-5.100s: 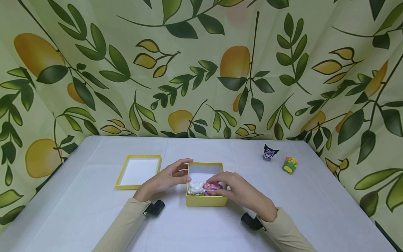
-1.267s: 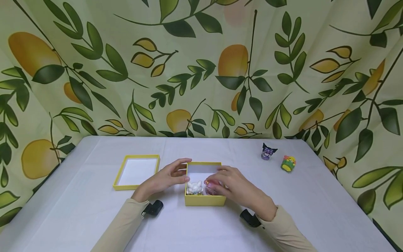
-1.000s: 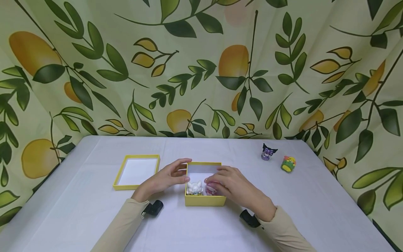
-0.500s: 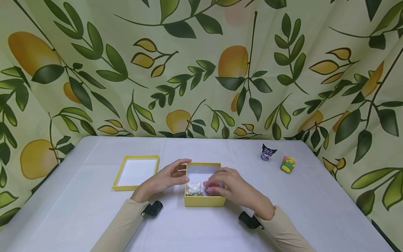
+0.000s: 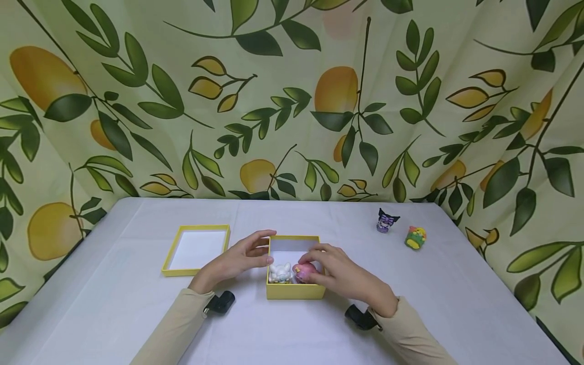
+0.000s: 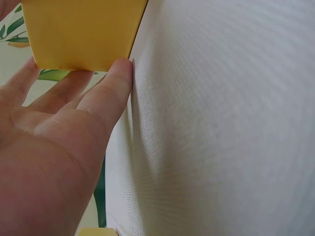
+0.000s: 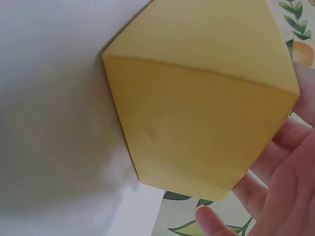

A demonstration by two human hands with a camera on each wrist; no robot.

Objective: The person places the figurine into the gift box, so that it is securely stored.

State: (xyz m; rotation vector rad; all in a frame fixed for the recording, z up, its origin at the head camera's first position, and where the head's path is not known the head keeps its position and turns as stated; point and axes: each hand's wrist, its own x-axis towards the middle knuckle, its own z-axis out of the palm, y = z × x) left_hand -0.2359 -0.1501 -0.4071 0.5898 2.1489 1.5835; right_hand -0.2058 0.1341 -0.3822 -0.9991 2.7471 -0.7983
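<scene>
A yellow box (image 5: 295,292) with a white inside stands open on the table in front of me. In its near half sit a white figurine (image 5: 279,274) and, to the right, a pink figurine (image 5: 302,274). My right hand (image 5: 339,271) reaches over the right wall, its thumb and fingers round the pink figurine. On the left, my left hand (image 5: 239,258) rests spread fingertips against the box's outer wall, as the left wrist view shows at the yellow side (image 6: 81,34). From the right wrist view the box's outside (image 7: 197,123) hides both figurines.
The shallow yellow-rimmed lid (image 5: 196,248) lies inside up on the left of the table. At the back right stand a purple and black figurine (image 5: 386,221) and a green and yellow figurine (image 5: 415,238). A patterned curtain (image 5: 274,126) hangs behind the table.
Within the box, the right hand has turned the pink figurine and brought it nearer the white one; more of its pink rounded side shows. The left hand keeps its place against the box.
</scene>
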